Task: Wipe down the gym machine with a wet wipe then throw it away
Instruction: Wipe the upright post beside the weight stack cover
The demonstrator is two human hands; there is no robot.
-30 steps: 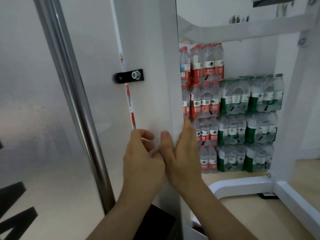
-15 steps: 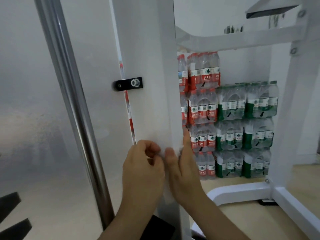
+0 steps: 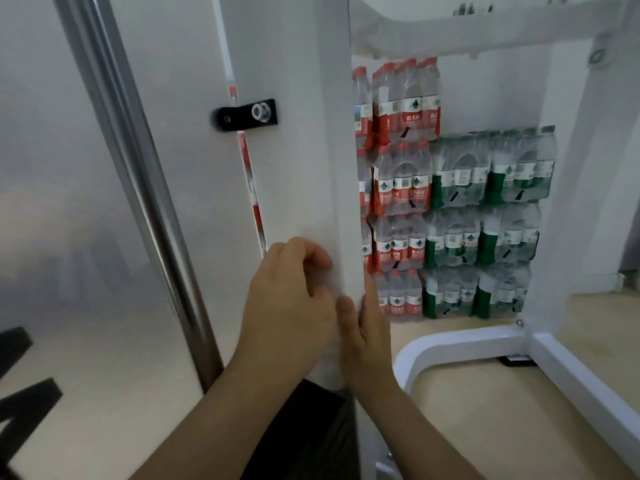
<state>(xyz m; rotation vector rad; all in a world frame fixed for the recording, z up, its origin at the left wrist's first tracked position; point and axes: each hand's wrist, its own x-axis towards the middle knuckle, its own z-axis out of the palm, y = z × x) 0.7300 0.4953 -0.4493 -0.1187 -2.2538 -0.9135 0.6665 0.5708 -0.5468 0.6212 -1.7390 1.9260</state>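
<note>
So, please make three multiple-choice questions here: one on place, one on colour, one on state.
1. Where is the black bracket? A) on the white post B) on the floor C) on the chrome pole
2. Which label colours do the bottle packs show? A) blue, yellow B) red, green C) black only
3. How is the left hand? A) hanging idle B) flat on the floor C) curled on the wet wipe
A: bolted to the post. B: red packs left, green right. C: fingers bent against the wipe.

Left hand [image 3: 291, 306] curls its fingers, pinching the wet wipe [image 3: 329, 365]; right hand [image 3: 369, 327] beside it lies flat, fingers straight.
</note>
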